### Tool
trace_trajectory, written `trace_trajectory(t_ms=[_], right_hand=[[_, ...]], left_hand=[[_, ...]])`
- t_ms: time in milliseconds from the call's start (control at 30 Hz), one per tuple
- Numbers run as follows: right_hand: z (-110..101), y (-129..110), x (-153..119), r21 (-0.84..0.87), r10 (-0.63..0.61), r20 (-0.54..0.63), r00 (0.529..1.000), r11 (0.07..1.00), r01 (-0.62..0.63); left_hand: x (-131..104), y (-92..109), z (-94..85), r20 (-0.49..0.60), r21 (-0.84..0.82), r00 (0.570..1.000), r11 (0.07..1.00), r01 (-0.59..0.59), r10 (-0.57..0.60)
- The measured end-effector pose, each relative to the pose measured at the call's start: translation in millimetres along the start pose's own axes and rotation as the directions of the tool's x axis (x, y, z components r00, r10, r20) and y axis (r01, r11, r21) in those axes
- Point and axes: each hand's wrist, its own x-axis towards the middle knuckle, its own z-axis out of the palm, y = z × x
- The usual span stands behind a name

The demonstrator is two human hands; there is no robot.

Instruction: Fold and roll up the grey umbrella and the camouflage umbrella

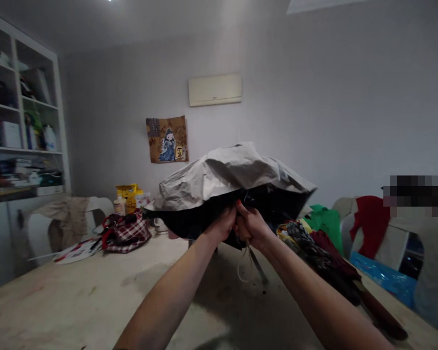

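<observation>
One left hand (224, 226), one right hand (255, 226) and one umbrella (226, 170) were counted. The far wall (350, 107) bore one air conditioner (215, 91) and one picture (167, 139). At left were one shelf unit (18, 90) and one checked bag (129, 236); at right, one red cloth (370, 221) and one blue plastic bag (385, 277).

Pretty dim overall, tbh. Dark shadow pools on the table (95, 301) (kinda murky), and the shelves (61, 121) look soft.

Grey wall (314, 97), crowded shelves (18, 92), chairs (436, 257) seemingly plastic.
</observation>
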Motion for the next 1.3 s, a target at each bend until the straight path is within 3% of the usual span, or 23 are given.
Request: trace_trajectory(t_ms=[100, 200, 233, 267, 333, 400, 433, 600, 700, 767, 833, 900, 1000, 1067, 1133, 1233, 1300], right_hand=[[-4, 4, -5, 0.056, -0.032, -0.081, 0.996, 0.998, 0.036], [-10, 4, -6, 0.107, -0.064, -0.128, 0.990, 0.991, 0.078], [-12, 4, -6, 0.124, -0.069, -0.121, 0.990, 0.989, 0.084], [-14, 4, -6, 0.139, -0.070, -0.108, 0.992, 0.987, 0.085], [-17, 5, -5, 0.157, -0.057, -0.089, 0.994, 0.985, 0.071], [-20, 10, -4, 0.150, -0.034, -0.068, 0.997, 0.988, 0.044], [-21, 13, -4, 0.141, -0.028, -0.056, 0.998, 0.989, 0.035], [-26, 31, 3, 0.070, 0.041, -0.060, 0.997, 0.997, -0.037], [-35, 31, 10, 0.079, 0.053, -0.074, 0.996, 0.996, -0.047], [-42, 27, 14, 0.095, 0.043, -0.053, 0.998, 0.995, -0.037], [-49, 20, 15, 0.109, 0.027, -0.037, 0.999, 0.994, -0.023], [-53, 13, 13, 0.117, 0.003, -0.032, 0.999, 0.993, 0.001], [-53, 5, 8, 0.122, -0.032, -0.034, 0.999, 0.992, 0.036], [-52, 2, 6, 0.119, -0.036, -0.037, 0.999, 0.992, 0.040], [-51, 1, 5, 0.120, -0.035, -0.039, 0.999, 0.992, 0.040], [-51, 3, 5, 0.120, -0.025, -0.038, 0.999, 0.992, 0.029], [-50, 4, 6, 0.120, -0.011, -0.031, 0.999, 0.993, 0.014]], left_hand=[[-17, 2, -12.4, 0.105, 0.046, 0.994, 0.999, -0.008, 0.003], [-34, 3, -30.8, 0.311, 0.109, 0.950, 0.994, -0.016, -0.019], [-37, 2, -37.2, 0.326, 0.105, 0.944, 0.994, 0.007, -0.041], [-39, 1, -43.2, 0.289, 0.075, 0.955, 0.996, 0.051, -0.070], [-36, 0, -52.3, 0.072, -0.087, 0.987, 0.984, 0.153, -0.147], [-29, 1, -55.3, -0.103, -0.273, 0.965, 0.940, 0.205, -0.240], [-25, 3, -54.2, -0.134, -0.331, 0.953, 0.919, 0.216, -0.273], [-18, 4, -32.7, -0.085, -0.334, 0.941, 0.899, 0.283, -0.328], [-33, -8, -25.4, -0.023, -0.242, 0.967, 0.940, 0.240, -0.253], [-48, -20, -31.6, 0.022, -0.176, 0.978, 0.962, 0.210, -0.209], [-63, -31, -48.6, -0.039, -0.165, 0.970, 0.959, 0.231, -0.240], [-73, -39, -73.5, -0.236, -0.237, 0.925, 0.941, 0.243, -0.298], [-81, -44, -111.3, -0.553, -0.310, 0.763, 0.933, 0.183, -0.333], [-84, -45, -127.8, -0.634, -0.276, 0.711, 0.948, 0.158, -0.303], [-85, -45, -135.1, -0.668, -0.220, 0.705, 0.968, 0.119, -0.239], [-88, -46, -135.0, -0.750, 0.159, 0.651, 0.987, 0.003, 0.118], [-87, -46, -132.6, -0.677, 0.440, 0.650, 0.898, -0.020, 0.346]])
